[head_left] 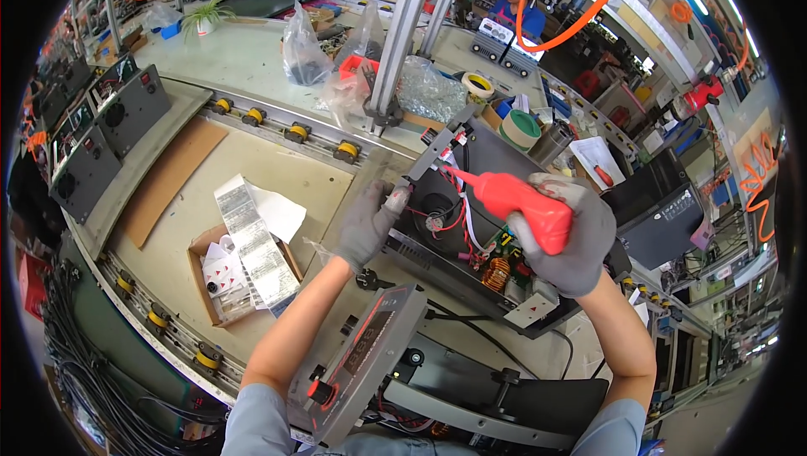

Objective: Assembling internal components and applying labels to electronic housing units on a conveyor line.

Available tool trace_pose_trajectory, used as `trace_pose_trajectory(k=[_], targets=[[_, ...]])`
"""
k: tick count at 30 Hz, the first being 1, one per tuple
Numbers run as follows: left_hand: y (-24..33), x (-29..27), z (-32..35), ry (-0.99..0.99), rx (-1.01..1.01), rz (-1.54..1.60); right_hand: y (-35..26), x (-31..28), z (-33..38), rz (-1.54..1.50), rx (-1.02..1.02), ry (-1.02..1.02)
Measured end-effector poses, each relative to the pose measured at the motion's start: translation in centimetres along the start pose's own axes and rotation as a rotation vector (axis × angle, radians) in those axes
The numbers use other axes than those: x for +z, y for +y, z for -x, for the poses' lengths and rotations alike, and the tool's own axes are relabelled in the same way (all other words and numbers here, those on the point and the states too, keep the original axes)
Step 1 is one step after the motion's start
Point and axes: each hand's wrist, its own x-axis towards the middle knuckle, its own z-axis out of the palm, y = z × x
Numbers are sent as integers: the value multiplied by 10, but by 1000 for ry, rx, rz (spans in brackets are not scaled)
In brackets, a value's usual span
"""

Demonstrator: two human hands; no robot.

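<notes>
Both hands wear grey knit work gloves w/ a smooth coated look; left hand (367, 225) glove slightly darker at the fingers (393, 200), right hand (572, 242) glove bulkier, cuff ending at the wrist. Forearms bare below the gloves. Short sleeves, light blue-grey fabric, show at both upper arms, either side of the grey front panel (357, 363) w/ red knob.
</notes>
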Motion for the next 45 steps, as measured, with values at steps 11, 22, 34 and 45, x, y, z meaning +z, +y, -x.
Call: trace_pose_trajectory(k=[11, 22, 34, 45], targets=[[-11, 1, 5, 39, 77, 15, 4, 21, 1, -38, 101, -52], [-19, -2, 3, -19, 41, 134, 7, 21, 3, -101, 190, -28], [-13, -9, 5, -140, -65, 302, -8, 63, 32, -260, 127, -202], [-17, -9, -2, -146, -53, 343, -2, 91, 33, -213, 193, -243]])
